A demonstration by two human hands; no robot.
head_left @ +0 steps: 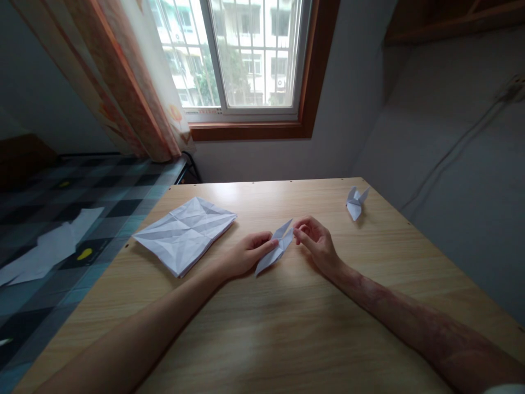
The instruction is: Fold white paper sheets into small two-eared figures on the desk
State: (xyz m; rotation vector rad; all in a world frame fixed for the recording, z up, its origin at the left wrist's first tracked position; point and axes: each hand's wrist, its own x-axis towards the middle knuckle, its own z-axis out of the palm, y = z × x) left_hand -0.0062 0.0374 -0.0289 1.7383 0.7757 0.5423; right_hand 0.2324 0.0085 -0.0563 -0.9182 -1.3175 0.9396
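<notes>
A folded white origami paper [270,258] with pointed ends is held just above the middle of the wooden table [262,334]. My left hand [251,253] is closed on it, the thumb pressing on its upper face. Two narrow points of the paper reach up and to the right. My right hand [315,241] has its thumb and forefinger pinched at the tip of the right-hand point. Its other fingers are curled. To the left lies a stack of creased white paper sheets [186,232]. A finished-looking folded paper figure [356,203] stands at the far right.
A bed with a checked cover [36,219] adjoins the table's left side, with loose white paper [53,246] on it. Behind the table are a wall, a barred window [258,54] and an orange curtain [135,82]. A cable [451,150] runs along the right wall.
</notes>
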